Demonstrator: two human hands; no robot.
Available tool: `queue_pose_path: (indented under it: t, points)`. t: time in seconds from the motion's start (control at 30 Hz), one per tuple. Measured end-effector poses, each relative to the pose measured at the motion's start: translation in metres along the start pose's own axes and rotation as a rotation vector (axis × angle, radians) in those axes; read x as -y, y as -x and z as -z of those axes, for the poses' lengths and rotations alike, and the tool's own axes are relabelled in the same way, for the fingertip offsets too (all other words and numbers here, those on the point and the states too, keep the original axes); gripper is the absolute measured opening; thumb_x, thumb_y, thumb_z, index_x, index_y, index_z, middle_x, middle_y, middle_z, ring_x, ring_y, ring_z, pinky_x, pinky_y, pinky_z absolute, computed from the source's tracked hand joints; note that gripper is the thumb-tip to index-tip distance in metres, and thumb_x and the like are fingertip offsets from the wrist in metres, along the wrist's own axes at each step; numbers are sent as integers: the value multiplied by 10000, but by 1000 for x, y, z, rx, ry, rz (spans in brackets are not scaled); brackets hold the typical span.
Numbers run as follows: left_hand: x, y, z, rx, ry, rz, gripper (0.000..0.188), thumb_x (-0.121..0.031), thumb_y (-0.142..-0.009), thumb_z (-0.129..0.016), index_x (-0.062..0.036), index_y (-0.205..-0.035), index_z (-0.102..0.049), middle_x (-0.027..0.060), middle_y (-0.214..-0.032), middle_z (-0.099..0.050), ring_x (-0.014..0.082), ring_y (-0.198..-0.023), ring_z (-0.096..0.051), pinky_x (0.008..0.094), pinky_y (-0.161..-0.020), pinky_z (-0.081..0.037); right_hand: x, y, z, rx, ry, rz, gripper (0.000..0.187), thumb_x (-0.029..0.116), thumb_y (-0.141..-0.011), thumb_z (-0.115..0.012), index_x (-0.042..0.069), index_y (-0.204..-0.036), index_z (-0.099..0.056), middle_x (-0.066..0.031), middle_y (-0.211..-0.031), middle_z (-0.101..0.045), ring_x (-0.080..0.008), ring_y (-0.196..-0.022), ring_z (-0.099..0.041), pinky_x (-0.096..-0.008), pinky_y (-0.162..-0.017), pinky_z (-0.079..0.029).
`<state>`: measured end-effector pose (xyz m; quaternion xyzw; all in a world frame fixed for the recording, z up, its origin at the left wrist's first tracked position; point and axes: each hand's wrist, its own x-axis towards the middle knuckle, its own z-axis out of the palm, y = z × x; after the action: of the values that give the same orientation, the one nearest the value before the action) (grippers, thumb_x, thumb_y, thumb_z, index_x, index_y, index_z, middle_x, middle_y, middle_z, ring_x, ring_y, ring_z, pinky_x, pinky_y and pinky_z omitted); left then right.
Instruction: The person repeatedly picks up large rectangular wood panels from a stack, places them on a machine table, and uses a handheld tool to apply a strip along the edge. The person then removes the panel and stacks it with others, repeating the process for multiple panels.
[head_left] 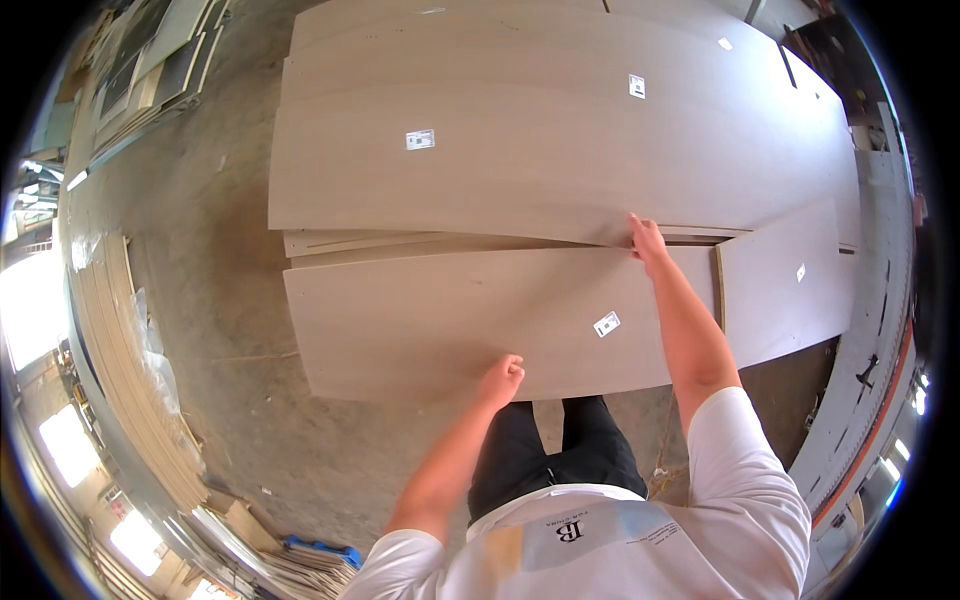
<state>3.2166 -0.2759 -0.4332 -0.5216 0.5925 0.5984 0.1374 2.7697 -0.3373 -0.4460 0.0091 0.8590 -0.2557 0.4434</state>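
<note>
A long grey-brown near panel (420,320) lies in front of the person, a white label (607,324) on it. The left hand (503,380) is at its near edge, fingers curled in; whether they grip the edge, I cannot tell. The right hand (648,240) is at its far edge, index finger pointing forward and the others bent; a hold there cannot be made out. A shorter panel (780,275) covers the near panel's right end, while the wider far panel (500,120) lies just beyond, across a narrow gap showing more board edges. On the left, long boards (125,370) are stacked beside crumpled clear film (155,360), with piled sheets (165,70) farther off. A long grey metal beam (838,400) bounds the right side, near the shorter panel.
</note>
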Motion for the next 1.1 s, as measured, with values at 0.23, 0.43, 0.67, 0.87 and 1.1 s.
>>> queue_pose_path:
  t: [0.23,0.43,0.67,0.87,1.1]
  points:
    - [27,16,8,-62,250,-21,371,-277,-979,-633,-60,-1278,-597,59,-1037,-738,174,-921,-706,348,-797,-549,-20,34,-11,-18,4,-6,752,707,-949,-519,22,-1228,-654,-108,-918,-667,-206,-934,-612,-394,-759,-500]
    - [-13,15,82,-65,816,33,320,-272,-1032,-616,-68,-1278,-585,54,-1081,-693,140,-905,-673,294,-758,-541,-100,98,-25,62,1,30,709,708,-978,-468,55,-1067,-728,-58,-776,-589,-170,-702,-540,-373,-637,-451]
    - [-43,6,151,-195,1181,-51,409,-374,-974,-705,-80,-1238,-599,64,-1151,-676,195,-1045,-649,387,-876,-534,-172,254,-10,154,-133,-251,609,680,-987,-481,95,-1042,-643,-9,-821,-520,-161,-653,-426,-329,-547,-358]
    - [-8,45,146,223,333,-236,516,-372,-930,-743,-64,-1322,-611,100,-1207,-661,245,-1181,-609,403,-1024,-483,-249,336,41,84,-127,-405,598,670,-990,-492,95,-911,-635,-36,-704,-486,-172,-520,-413,-340,-453,-303]
    - [-35,18,105,653,751,-333,451,-399,-993,-622,-110,-1337,-582,111,-1272,-635,285,-1198,-604,460,-1051,-489,-299,435,129,119,-238,-657,501,551,-1018,-557,104,-792,-581,-30,-615,-434,-178,-487,-448,-317,-406,-275]
